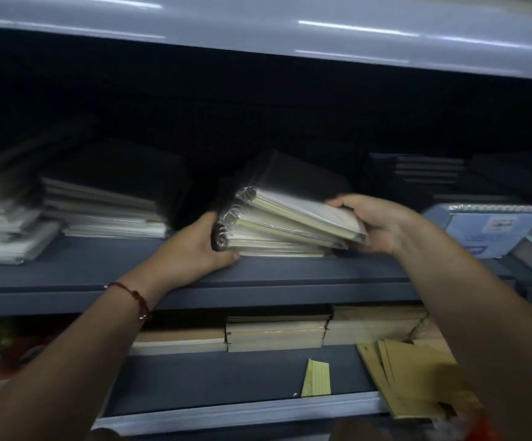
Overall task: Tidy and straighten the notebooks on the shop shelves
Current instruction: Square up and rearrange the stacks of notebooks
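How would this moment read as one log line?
left hand: grips spiral-notebook stack | right hand: grips stack | stack: tilted on shelf

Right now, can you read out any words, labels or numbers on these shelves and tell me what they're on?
None can be read.
Light blue spiral notebook: a printed label on its cover, too blurred to read.
Yellow lined pad: ruled lines only, no text.

Both hands [194, 246] [376, 224] around spiral notebooks [290, 227]
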`<state>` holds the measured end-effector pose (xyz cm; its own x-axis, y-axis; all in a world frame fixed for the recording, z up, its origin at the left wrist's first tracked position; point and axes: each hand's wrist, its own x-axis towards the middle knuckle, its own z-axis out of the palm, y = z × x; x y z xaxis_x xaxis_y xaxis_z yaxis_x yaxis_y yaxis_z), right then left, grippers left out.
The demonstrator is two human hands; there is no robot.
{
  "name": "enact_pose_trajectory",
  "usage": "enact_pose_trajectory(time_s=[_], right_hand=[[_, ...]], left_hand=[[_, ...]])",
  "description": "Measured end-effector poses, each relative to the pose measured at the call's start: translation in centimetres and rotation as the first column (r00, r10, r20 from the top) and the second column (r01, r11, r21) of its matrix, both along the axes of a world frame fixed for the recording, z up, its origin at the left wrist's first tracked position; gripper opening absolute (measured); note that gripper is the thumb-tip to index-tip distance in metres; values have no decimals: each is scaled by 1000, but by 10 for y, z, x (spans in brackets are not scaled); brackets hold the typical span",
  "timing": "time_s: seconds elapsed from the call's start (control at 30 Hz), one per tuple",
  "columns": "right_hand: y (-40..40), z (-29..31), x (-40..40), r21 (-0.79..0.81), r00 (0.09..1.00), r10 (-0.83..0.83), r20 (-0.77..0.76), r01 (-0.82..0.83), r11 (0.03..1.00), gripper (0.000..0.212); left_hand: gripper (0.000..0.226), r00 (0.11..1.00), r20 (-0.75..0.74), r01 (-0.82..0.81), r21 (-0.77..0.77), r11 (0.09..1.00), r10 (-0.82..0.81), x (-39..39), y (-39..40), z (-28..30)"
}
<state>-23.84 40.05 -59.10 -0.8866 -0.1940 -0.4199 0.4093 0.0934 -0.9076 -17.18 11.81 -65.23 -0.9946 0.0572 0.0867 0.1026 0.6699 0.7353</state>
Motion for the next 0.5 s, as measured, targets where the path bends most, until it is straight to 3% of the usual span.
enact_pose_trajectory(time_s=[0.13,0.2,0.27,0.37,0.43,0.5], right_hand=[[-4,0,-4,-8,1000,-1,-10,1,1000,19],[-3,4,-6,26,998,39,-49,-37,999,18],[-5,8,-6,71,995,72,-74,-67,995,15],[-25,5,-6,104,993,36,-110,-24,994,19],[-37,-4,-3,-7,976,-134,-169,135,991,28],[-38,-9,4,-265,933,-323,-157,276,924,48]], left_hand=[[121,998,-13,-51,235,971,56,5,26,5],[124,988,-111,-59,356,932,105,4,42,4],[108,973,-157,-84,437,895,168,3,52,2],[67,950,-200,-113,499,859,241,3,59,1],[62,926,-261,-119,485,866,273,5,62,1],[65,904,-306,-140,447,884,298,7,64,0]])
